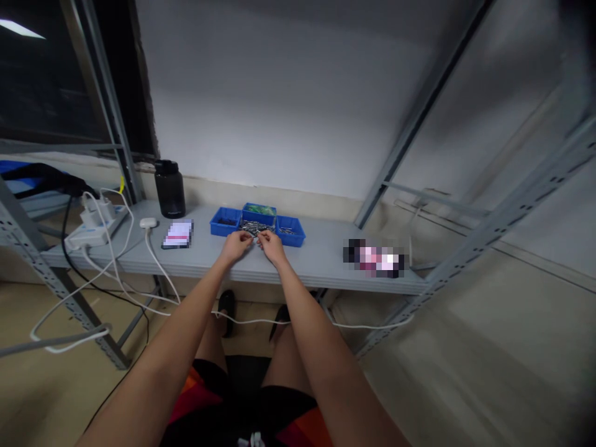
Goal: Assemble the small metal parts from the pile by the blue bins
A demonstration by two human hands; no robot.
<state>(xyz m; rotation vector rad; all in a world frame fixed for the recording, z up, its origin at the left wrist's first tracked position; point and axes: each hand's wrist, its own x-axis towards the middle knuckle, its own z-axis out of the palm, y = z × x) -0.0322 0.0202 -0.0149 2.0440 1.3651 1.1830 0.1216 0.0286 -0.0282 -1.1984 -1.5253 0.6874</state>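
Note:
My left hand and my right hand are close together above the front part of the grey shelf. Their fingers are pinched, and whatever lies between them is too small to make out. Just behind the fingertips is a pile of small metal parts. A blue tray with dark pieces stands to the left of the pile. Another blue tray, holding a few thin metal pieces, is on the right. The back blue tray has something green in it.
A black bottle and a phone stand or lie at the left. Farther left are a white power strip, a white charger and loose cables. A blurred-out object lies at the right. Metal uprights frame the shelf.

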